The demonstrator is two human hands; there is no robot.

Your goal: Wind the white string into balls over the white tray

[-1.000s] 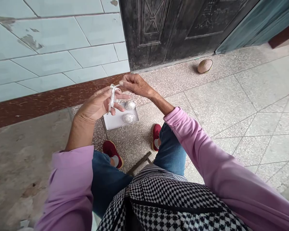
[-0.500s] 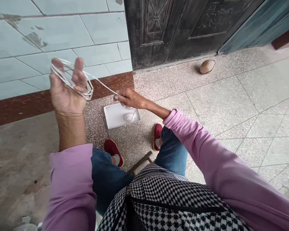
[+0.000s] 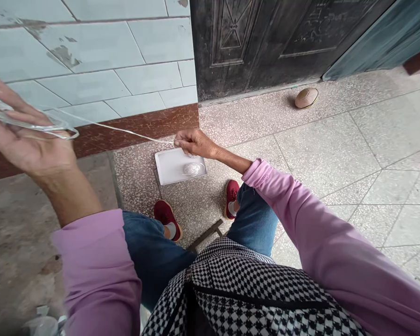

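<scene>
At the far left, my left hand (image 3: pixel 35 135) is raised palm up with its fingers spread, and loops of white string hang around them. Part of that hand is cut off by the picture's edge. A single strand of the white string (image 3: pixel 129 132) runs across to my right hand (image 3: pixel 192 142), whose thumb and fingers are pinched closed on it. Below the right hand, on the floor, lies a shallow white tray (image 3: pixel 166 173). A ball of white string (image 3: pixel 192 169) rests at the tray's right side.
A tiled wall (image 3: pixel 87 46) with a brown skirting stands ahead on the left, beside a dark door (image 3: pixel 266 51). Near the door's foot sits a ball (image 3: pixel 306 98). Between my red shoes (image 3: pixel 166 217) is a wooden bar (image 3: pixel 206 235). Some plastic items (image 3: pixel 44 324) lie at bottom left.
My left hand has swung out to the left with the string loops, and the strand between the hands is longer. My right hand has shifted slightly right in the picture, along with the whole view.
</scene>
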